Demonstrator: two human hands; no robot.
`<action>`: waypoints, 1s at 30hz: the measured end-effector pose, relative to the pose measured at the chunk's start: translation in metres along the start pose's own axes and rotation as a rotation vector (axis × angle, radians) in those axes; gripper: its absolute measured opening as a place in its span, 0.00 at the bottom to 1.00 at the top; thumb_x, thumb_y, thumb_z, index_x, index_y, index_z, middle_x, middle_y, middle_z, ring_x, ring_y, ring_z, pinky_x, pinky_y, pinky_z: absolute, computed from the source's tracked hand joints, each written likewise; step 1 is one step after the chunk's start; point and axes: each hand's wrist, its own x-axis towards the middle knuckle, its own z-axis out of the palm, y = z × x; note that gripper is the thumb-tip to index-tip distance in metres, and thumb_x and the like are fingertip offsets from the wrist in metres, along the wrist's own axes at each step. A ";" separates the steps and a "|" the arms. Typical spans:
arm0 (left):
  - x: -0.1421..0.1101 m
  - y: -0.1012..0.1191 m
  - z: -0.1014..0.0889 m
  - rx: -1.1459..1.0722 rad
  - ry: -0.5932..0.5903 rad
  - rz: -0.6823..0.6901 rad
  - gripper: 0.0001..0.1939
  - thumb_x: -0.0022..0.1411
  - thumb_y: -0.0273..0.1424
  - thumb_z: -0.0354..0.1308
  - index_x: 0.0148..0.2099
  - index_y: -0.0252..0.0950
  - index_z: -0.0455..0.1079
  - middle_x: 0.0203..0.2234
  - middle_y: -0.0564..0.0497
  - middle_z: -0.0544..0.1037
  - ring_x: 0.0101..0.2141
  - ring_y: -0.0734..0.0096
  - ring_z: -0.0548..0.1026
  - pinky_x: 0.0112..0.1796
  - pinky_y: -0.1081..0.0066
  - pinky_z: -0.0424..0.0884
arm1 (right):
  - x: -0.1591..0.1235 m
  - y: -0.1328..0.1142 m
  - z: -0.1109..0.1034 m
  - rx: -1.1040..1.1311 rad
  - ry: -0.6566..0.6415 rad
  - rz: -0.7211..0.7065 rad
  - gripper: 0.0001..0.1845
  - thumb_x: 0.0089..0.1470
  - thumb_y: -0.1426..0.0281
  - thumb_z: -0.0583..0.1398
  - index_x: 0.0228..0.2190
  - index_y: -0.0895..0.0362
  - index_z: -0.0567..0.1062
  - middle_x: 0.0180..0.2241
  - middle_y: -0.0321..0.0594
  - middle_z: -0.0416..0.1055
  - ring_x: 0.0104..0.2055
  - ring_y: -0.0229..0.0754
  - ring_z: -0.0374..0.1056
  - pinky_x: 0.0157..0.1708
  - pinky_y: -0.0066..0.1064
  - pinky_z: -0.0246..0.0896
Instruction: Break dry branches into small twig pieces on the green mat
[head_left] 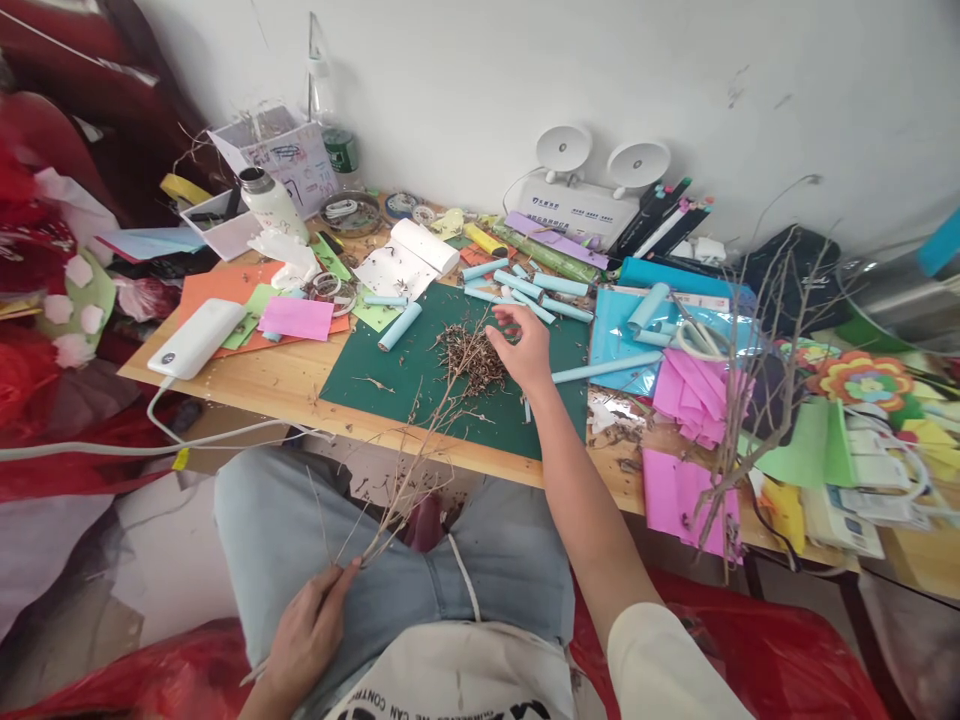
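Observation:
My left hand [311, 620] is closed around the lower end of a thin, dry, branching twig [420, 450] above my lap. The twig slants up and away over the table's front edge, its tip over a pile of dry brown bits [474, 360]. Close to that tip is my right hand [523, 345], thumb and fingers apart, with nothing visible in them. The pile lies on a dark green cutting mat [375, 370]. Several rolled light-blue paper tubes [562, 285] lie behind and beside my right hand.
On the left stand a white power bank [196, 340], a bottle [271, 205] and coloured paper. At right are scissors [701, 335], pink crepe paper [694, 395] and an upright bunch of bare twigs [742, 440]. A white twin-lamp emergency light [577, 205] stands against the wall.

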 end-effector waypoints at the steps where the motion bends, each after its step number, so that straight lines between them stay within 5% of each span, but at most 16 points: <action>1: 0.000 0.000 0.000 0.002 0.009 0.002 0.23 0.62 0.15 0.48 0.55 0.38 0.69 0.36 0.49 0.76 0.35 0.73 0.78 0.41 0.76 0.74 | 0.000 0.001 0.003 0.020 -0.009 0.006 0.14 0.54 0.65 0.61 0.43 0.54 0.75 0.40 0.42 0.75 0.39 0.42 0.71 0.39 0.34 0.67; 6: 0.003 0.000 -0.001 -0.010 0.018 0.009 0.23 0.63 0.16 0.49 0.57 0.38 0.68 0.35 0.49 0.76 0.34 0.73 0.78 0.41 0.75 0.74 | -0.001 0.004 0.011 -0.052 -0.010 0.006 0.10 0.58 0.67 0.57 0.33 0.54 0.78 0.35 0.41 0.77 0.36 0.42 0.72 0.41 0.35 0.66; 13: 0.002 -0.001 0.001 -0.013 0.017 0.007 0.28 0.63 0.16 0.49 0.62 0.39 0.64 0.36 0.49 0.76 0.35 0.72 0.78 0.41 0.75 0.74 | -0.005 -0.002 0.013 -0.319 -0.002 0.002 0.10 0.60 0.72 0.51 0.32 0.56 0.72 0.34 0.43 0.73 0.38 0.44 0.67 0.40 0.33 0.60; 19: 0.001 -0.001 0.000 -0.031 0.016 0.004 0.30 0.63 0.16 0.49 0.65 0.41 0.61 0.36 0.49 0.77 0.35 0.71 0.78 0.40 0.75 0.74 | 0.001 0.011 0.005 -0.387 0.204 0.085 0.12 0.60 0.73 0.48 0.31 0.55 0.71 0.32 0.44 0.73 0.35 0.44 0.67 0.40 0.34 0.60; 25: -0.002 -0.002 0.003 -0.014 0.009 0.017 0.32 0.63 0.16 0.48 0.67 0.40 0.57 0.37 0.48 0.76 0.35 0.71 0.78 0.40 0.75 0.74 | 0.001 0.018 -0.006 -0.362 0.023 0.055 0.19 0.63 0.63 0.50 0.24 0.55 0.71 0.26 0.42 0.70 0.31 0.43 0.67 0.37 0.33 0.61; 27: -0.003 -0.002 0.003 -0.004 0.019 0.024 0.33 0.63 0.16 0.48 0.68 0.39 0.55 0.36 0.48 0.75 0.34 0.71 0.78 0.39 0.75 0.74 | 0.002 0.018 -0.005 -0.362 0.067 0.016 0.17 0.63 0.62 0.51 0.30 0.56 0.74 0.30 0.44 0.71 0.33 0.44 0.67 0.38 0.35 0.63; 30: -0.003 -0.001 0.002 0.008 0.022 0.025 0.35 0.63 0.15 0.48 0.69 0.39 0.52 0.36 0.48 0.75 0.34 0.71 0.78 0.39 0.75 0.74 | 0.006 0.018 -0.002 -0.346 0.113 -0.052 0.19 0.62 0.65 0.51 0.52 0.53 0.70 0.44 0.48 0.71 0.41 0.45 0.68 0.44 0.39 0.65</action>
